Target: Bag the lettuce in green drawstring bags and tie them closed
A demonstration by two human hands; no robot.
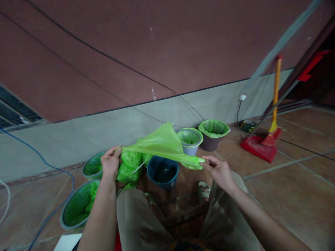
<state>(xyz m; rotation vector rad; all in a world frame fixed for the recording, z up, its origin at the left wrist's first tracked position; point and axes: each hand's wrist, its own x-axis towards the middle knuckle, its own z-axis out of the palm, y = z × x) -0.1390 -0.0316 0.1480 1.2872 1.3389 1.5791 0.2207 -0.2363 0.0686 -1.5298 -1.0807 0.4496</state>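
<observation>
A bright green plastic bag (159,141) is stretched taut in the air between my two hands. My left hand (111,161) pinches one end of its edge, and my right hand (217,171) pinches the other. Most of the bag hangs away from me, its far part billowing upward. Below it on the floor stands a dark blue bucket (163,172) with no liner showing and a small yellow speck inside. Tied-up green bags (130,169) lie just left of this bucket, partly hidden behind the stretched bag.
Green-lined bins stand by the wall: a light one (190,150), a brown one (212,141), and two on the left (64,216). A red dustpan (258,148) and a yellow-handled broom (275,90) stand right. A blue cable (61,169) crosses the tiled floor (295,181).
</observation>
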